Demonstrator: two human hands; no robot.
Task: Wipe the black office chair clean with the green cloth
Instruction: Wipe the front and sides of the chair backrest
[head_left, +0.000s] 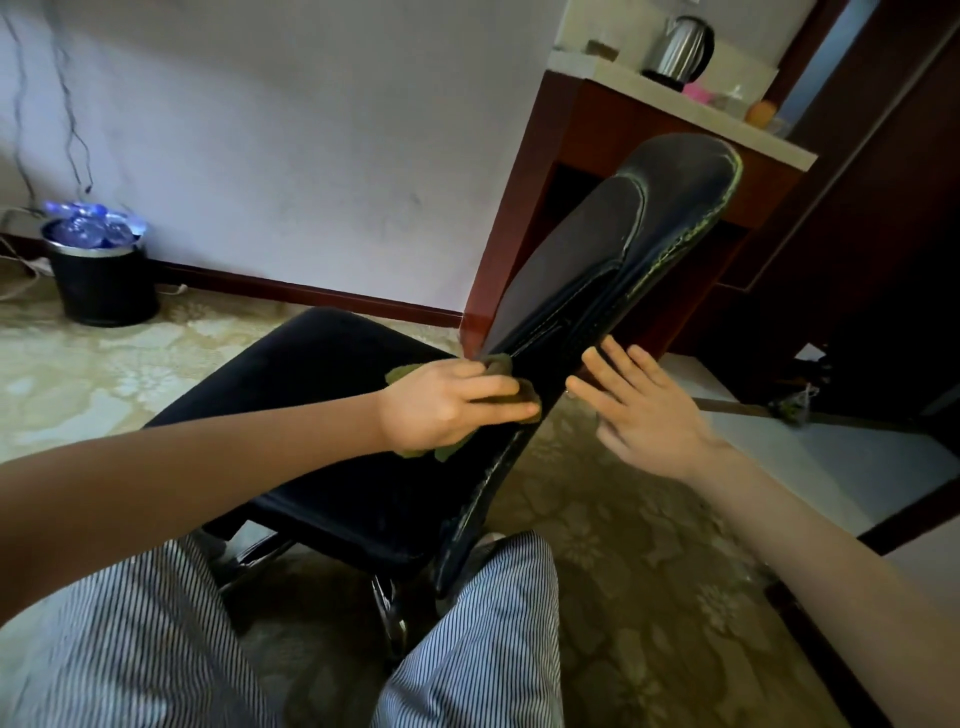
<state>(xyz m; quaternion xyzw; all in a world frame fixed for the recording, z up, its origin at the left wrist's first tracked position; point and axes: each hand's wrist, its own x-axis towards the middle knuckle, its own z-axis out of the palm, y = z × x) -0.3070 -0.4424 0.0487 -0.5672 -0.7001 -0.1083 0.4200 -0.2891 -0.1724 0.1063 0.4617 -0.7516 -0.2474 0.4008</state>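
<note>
Now the cloth (501, 366) is clenched in the left hand (447, 402) and pressed to the chair (613, 270) backrest's lower edge; the right hand (641, 402), fingers spread and empty, steadies its rear. Wiping is underway; an upward stroke is probably called for next.

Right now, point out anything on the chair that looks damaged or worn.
The backrest edge looks worn: its trim is scuffed and pale along the rim near the top. The seat shows no obvious damage.

Place: lived-in room, home or hotel
Signs: patterned carpet (649, 545), kettle (680, 47) on wooden cabinet (597, 150), bin (104, 280)
</note>
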